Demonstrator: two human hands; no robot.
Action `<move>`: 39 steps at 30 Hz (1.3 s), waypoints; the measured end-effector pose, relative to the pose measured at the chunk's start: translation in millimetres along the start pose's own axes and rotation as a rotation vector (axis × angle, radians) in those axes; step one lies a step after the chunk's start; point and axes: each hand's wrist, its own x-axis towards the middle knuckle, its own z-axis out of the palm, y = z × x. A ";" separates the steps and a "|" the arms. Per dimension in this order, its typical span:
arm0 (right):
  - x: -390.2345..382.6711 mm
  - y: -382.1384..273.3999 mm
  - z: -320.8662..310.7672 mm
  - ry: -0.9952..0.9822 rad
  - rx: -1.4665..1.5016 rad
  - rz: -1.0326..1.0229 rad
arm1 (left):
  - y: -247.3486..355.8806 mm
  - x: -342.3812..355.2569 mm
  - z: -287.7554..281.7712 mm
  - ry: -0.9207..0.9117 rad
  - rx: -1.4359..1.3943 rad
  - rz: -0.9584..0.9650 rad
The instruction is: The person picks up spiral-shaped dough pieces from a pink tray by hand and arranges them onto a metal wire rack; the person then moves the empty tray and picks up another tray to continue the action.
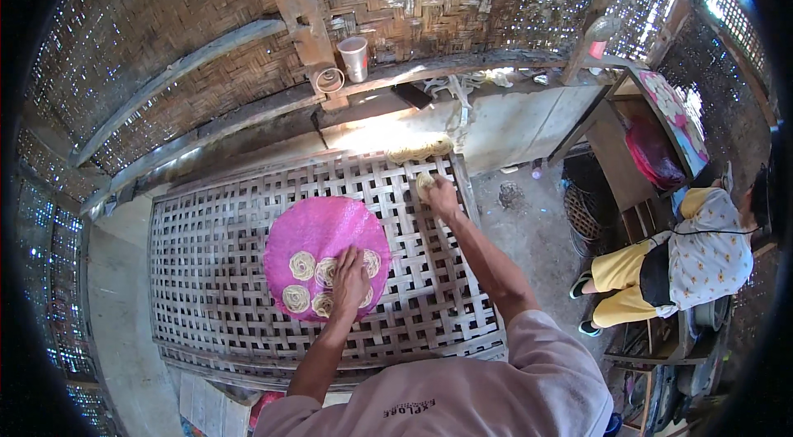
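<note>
Now; pale noodle coils [302, 265] (spiral nests) on pink mat [318, 230]; left hand [350, 280] pressing

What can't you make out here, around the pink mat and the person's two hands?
Head view, the only one:
- Noodle coil under the left hand: covered by the palm on the pink mat.
- Coil in the right hand: mostly hidden by fingers.
- Cup contents: too small.
- Lattice tray near edge: hidden by the shoulders.
</note>
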 end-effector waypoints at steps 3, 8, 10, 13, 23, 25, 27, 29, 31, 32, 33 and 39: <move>28.8 -17.5 -10.4 0.018 -0.368 -0.085 | -11.3 -16.6 3.9 -0.046 0.026 0.030; 80.2 -14.0 -55.1 0.069 -0.764 -0.145 | 8.6 9.5 -1.6 -0.056 -0.065 -0.064; 75.2 -21.0 -57.3 0.090 -0.812 -0.183 | 5.6 12.0 -3.1 -0.037 -0.053 -0.108; 61.3 -26.9 -61.4 0.093 -0.898 -0.162 | 7.1 19.1 -9.1 -0.169 0.002 -0.205; -126.2 -39.2 15.1 -0.282 -0.478 -0.899 | -4.1 28.1 -0.4 -0.226 -0.053 -0.184; -145.2 -33.4 27.6 -0.396 -0.554 -0.922 | -4.1 22.9 -4.1 -0.199 -0.090 -0.147; -151.1 -28.7 29.0 -0.430 -0.598 -0.901 | -1.3 11.1 -16.5 -0.192 -0.184 -0.105; -156.0 -24.4 29.1 -0.459 -0.648 -0.876 | 6.6 1.6 -32.7 -0.346 -0.292 -0.122; -158.3 -24.4 28.8 -0.441 -0.660 -0.829 | 18.6 -10.4 -50.5 -0.358 -0.259 -0.141; -159.0 -24.4 30.1 -0.425 -0.663 -0.822 | 18.2 -17.4 -54.3 -0.381 -0.353 -0.138; -160.3 -23.7 31.9 -0.430 -0.663 -0.827 | 16.6 -24.2 -57.7 -0.399 -0.445 -0.137; -173.3 -43.4 31.2 -0.444 -0.019 0.141 | 20.5 -21.3 -67.1 -0.257 -0.575 -0.258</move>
